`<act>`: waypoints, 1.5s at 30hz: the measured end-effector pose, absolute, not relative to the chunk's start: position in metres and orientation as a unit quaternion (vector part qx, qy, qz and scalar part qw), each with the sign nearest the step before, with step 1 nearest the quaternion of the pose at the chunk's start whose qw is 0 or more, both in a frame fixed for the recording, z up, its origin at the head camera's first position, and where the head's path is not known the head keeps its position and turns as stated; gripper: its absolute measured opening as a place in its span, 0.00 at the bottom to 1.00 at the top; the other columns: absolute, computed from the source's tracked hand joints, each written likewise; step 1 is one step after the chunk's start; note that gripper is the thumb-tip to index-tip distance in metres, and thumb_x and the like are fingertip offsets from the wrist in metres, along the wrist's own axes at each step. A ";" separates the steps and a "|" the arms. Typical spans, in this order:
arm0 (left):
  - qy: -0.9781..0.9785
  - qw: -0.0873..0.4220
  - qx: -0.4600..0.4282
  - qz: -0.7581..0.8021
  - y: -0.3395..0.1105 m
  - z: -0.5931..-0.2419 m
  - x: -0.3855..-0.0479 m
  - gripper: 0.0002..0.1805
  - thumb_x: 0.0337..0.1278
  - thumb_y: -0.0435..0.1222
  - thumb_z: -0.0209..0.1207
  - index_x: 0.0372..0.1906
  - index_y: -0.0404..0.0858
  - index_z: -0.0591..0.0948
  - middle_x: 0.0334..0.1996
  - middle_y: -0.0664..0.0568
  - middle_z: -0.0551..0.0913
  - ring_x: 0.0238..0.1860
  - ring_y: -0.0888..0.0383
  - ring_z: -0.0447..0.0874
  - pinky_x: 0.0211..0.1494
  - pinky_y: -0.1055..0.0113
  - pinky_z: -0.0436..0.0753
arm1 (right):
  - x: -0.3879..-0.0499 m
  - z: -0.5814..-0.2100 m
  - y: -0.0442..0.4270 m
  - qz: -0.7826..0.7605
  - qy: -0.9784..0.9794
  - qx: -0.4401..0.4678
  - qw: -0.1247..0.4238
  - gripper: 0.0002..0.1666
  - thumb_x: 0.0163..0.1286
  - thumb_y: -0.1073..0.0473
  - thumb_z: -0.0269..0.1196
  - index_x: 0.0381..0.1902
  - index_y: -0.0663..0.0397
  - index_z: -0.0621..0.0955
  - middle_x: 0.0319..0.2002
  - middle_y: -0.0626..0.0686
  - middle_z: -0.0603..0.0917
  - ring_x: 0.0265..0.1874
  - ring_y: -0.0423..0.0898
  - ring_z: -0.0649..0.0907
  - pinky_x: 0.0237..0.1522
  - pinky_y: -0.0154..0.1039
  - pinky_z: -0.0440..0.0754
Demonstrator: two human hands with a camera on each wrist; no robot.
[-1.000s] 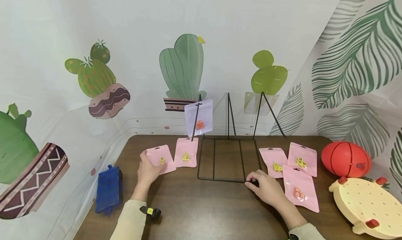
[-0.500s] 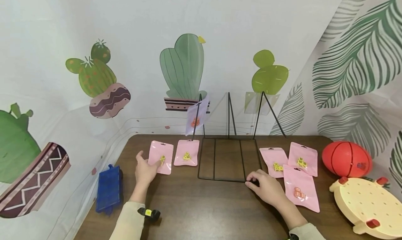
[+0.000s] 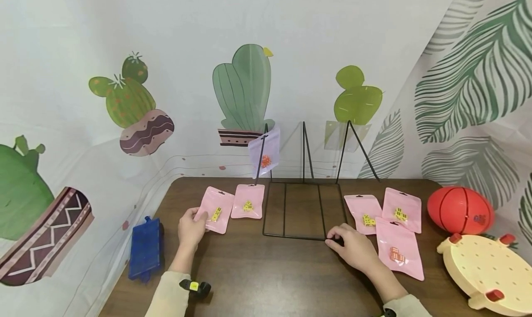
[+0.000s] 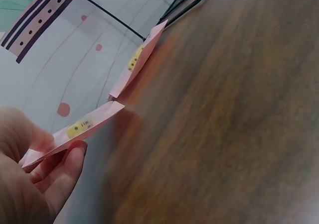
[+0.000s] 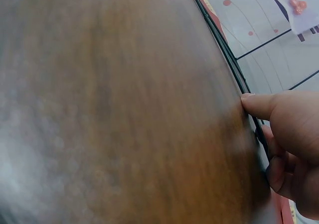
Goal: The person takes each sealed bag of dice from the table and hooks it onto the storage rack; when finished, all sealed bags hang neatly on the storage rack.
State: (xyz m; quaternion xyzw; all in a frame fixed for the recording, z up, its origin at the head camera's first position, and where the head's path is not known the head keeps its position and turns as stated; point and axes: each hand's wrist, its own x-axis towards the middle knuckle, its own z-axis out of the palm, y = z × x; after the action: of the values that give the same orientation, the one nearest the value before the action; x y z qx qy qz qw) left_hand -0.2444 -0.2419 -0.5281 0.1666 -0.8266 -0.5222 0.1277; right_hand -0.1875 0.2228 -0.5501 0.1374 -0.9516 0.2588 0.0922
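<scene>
My left hand (image 3: 191,228) pinches the lower left edge of a pink zip pouch (image 3: 221,200) with yellow dice in it; in the left wrist view the pouch (image 4: 102,115) is between thumb and fingers, tilted off the table. Beside it lies a second pink pouch with yellow dice (image 3: 240,212). My right hand (image 3: 352,247) holds the front right corner of a black wire rack (image 3: 295,237). In the right wrist view its thumb and fingers close on the rack's wire (image 5: 227,55). A pale purple pouch (image 3: 272,144) with red dice hangs on the rack's left hook.
Right of the rack lie pink pouches, two with yellow dice (image 3: 360,205) and one with orange dice (image 3: 405,236). Further right are a red ball (image 3: 459,211) and a cream round board (image 3: 490,271) with red pegs. A blue plastic case (image 3: 144,250) sits at the left edge.
My left hand shifted its grip to the pouch's lower left edge, and that pouch turned and tilted up. The hanging purple pouch swung. My right hand stayed on the rack.
</scene>
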 end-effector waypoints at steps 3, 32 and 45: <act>-0.818 0.129 0.164 -0.536 -0.241 -0.526 -0.241 0.18 0.72 0.34 0.59 0.59 0.26 0.77 0.48 0.30 0.83 0.25 0.58 0.83 0.29 0.66 0.86 | -0.187 -0.550 0.223 0.259 -0.952 0.137 0.091 0.10 0.65 0.51 0.76 0.34 0.32 0.83 0.32 0.37 0.75 0.31 0.38 0.78 0.32 0.42 0.76; -0.721 0.135 0.027 -0.679 -0.213 -0.484 -0.186 0.08 0.71 0.25 0.59 0.49 0.28 0.73 0.36 0.43 0.84 0.31 0.58 0.84 0.34 0.68 0.84 | -0.185 -0.547 0.223 0.260 -0.952 0.138 0.089 0.10 0.65 0.51 0.76 0.34 0.32 0.83 0.32 0.38 0.76 0.30 0.38 0.77 0.31 0.41 0.76; -0.657 0.157 -0.113 -0.729 -0.188 -0.476 -0.170 0.08 0.67 0.20 0.60 0.43 0.26 0.72 0.32 0.54 0.84 0.33 0.63 0.77 0.35 0.73 0.78 | -0.187 -0.549 0.223 0.263 -0.950 0.141 0.090 0.10 0.65 0.52 0.76 0.34 0.32 0.83 0.32 0.39 0.76 0.30 0.39 0.78 0.31 0.41 0.75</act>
State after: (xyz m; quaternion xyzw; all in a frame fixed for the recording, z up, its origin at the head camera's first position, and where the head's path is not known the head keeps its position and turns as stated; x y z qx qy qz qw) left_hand -0.1698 -0.1882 -0.4760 -0.1131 -0.6571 -0.7286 0.1569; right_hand -0.1866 0.2227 -0.5487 0.1410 -0.9501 0.2632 0.0904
